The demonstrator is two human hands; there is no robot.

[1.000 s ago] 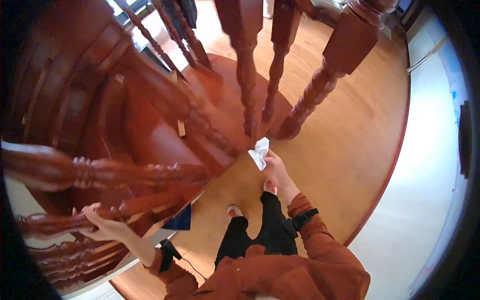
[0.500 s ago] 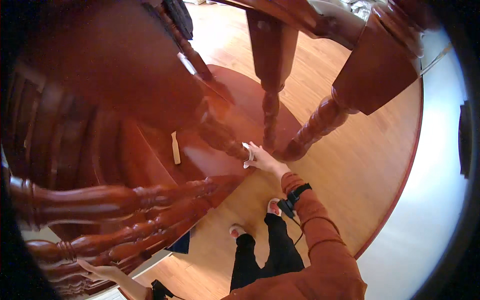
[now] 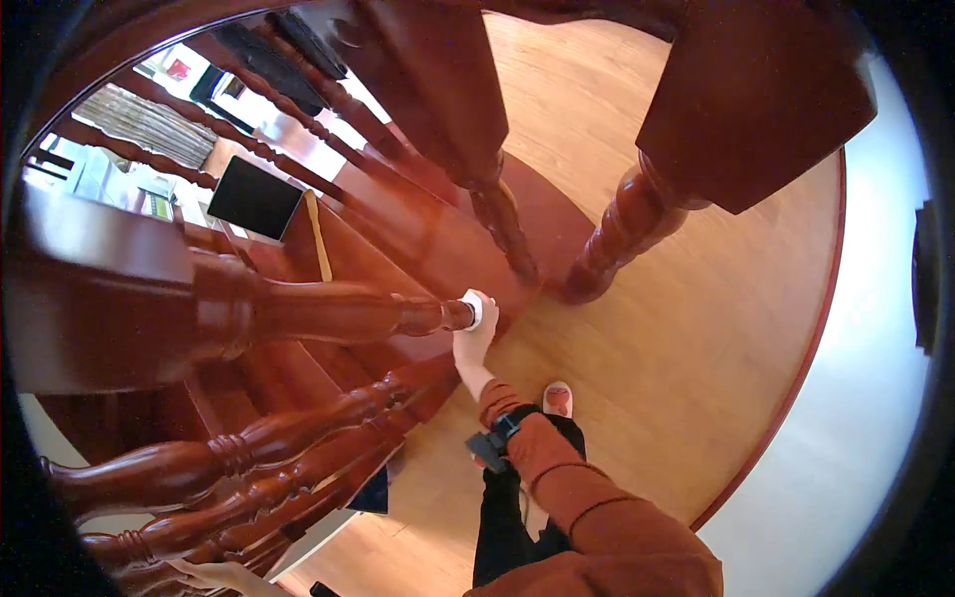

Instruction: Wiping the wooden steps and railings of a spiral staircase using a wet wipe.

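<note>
My right hand [image 3: 479, 316] is closed round the foot of a dark red turned baluster [image 3: 368, 308]. A white cloth [image 3: 474, 306] is in its fingers, pressed against the wood just above the stair tread. At the lower left, my left hand [image 3: 224, 575] lies beside the lower balusters [image 3: 249, 507], its fingers stretched out with nothing seen in them. Whether it touches the wood I cannot tell. A long light-wood stick [image 3: 319, 239] rests farther up the stairs.
Reddish wooden treads [image 3: 438, 239] curve up to the left. Thick newel posts [image 3: 746, 109] stand at the upper right, above the light wood floor [image 3: 686, 328]. A dark flat panel [image 3: 255, 197] is by the stick. The white wall [image 3: 856, 378] runs along the right.
My right hand has moved slightly left with the cloth, still at the baluster's foot. My left hand has dropped toward the lower edge. The view has shifted, showing more beyond the railing.
</note>
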